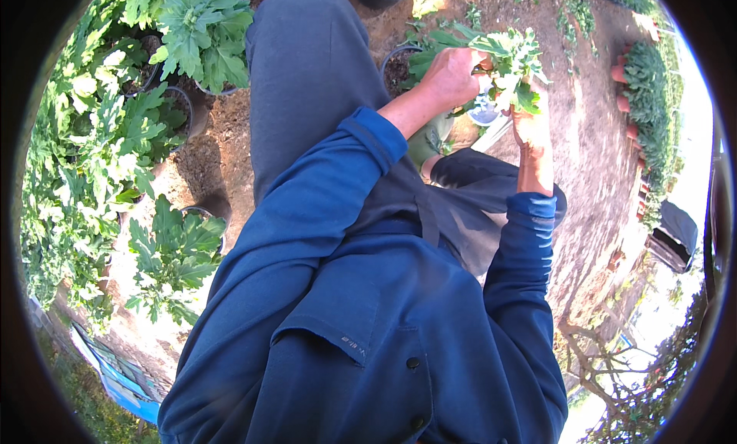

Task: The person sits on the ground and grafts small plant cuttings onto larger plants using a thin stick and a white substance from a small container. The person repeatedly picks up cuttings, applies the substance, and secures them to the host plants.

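Note:
My left hand (pixel 456 78) has its fingers closed at the near side of a leafy green plant (pixel 509 55) with lobed leaves, which looks like a chrysanthemum. Leaves partly cover my right hand (pixel 531 124), upright beneath the same foliage, so its fingertips are hidden and its grip does not show. Between the hands lies a small white and blue object (pixel 485 111), too unclear to name. Just left of my left hand stands a dark plastic pot (pixel 397 69) filled with soil, with green leaves beside it.
Potted leafy plants (pixel 198 29) crowd the left side, several in dark pots. My bent knees frame the bare soil path. At the far right runs a row of plants in reddish pots (pixel 623 103), near a black container (pixel 673 236). Cut leaves lie on the soil.

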`<state>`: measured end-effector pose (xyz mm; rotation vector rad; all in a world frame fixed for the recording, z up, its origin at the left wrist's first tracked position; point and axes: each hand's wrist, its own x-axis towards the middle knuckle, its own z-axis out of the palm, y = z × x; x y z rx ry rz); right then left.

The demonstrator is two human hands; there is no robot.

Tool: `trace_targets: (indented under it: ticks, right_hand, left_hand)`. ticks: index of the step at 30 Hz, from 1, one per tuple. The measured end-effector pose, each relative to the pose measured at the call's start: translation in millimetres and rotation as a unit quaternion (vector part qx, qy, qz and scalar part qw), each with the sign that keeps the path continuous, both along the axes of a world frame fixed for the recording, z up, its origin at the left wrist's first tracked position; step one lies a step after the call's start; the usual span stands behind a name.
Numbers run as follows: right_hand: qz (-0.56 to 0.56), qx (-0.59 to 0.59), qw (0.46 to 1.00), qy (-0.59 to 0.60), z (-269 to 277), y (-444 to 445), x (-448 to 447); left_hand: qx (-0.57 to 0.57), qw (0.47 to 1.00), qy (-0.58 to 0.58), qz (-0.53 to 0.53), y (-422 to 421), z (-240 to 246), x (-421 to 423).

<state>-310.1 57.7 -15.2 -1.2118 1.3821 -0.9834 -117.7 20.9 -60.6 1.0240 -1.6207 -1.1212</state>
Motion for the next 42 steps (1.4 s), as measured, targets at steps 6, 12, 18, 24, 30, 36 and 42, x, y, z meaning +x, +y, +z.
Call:
trace_targets:
  ticks: [6, 12, 18, 24, 30, 36, 42]
  right_hand:
    - [-0.038, 0.02, 0.997, -0.072, 2.1, -11.9, 12.9]
    - [-0.067, 0.052, 0.978, -0.188, -14.1, -33.3, -0.8]
    - [-0.076, 0.092, 0.965, -0.235, -35.4, -49.1, -17.6]
    - [-0.179, 0.075, 0.958, -0.212, -24.2, -44.7, 6.2]
    - [-0.18, 0.0, 0.973, -0.147, -32.2, -49.2, 28.1]
    - [-0.171, -0.089, 0.976, -0.097, -37.4, -45.4, 37.2]
    - [-0.175, -0.115, 0.975, -0.071, -52.7, -51.5, 27.5]
  left_hand:
    - [-0.038, 0.998, 0.007, 0.047, -10.1, -4.9, -7.9]
    - [-0.094, 0.99, 0.041, 0.097, -40.4, -27.4, -30.0]
    - [-0.082, 0.991, 0.025, 0.102, -60.5, -29.3, -42.7]
    - [0.041, 0.996, 0.074, 0.04, -53.8, -2.5, -41.5]
    - [-0.07, 0.994, 0.024, 0.076, -63.8, -20.0, -37.7]
    - [-0.051, 0.995, 0.071, 0.042, -64.0, -22.1, -40.8]
    - [0.072, 0.981, 0.17, -0.059, -64.5, -15.9, -42.5]
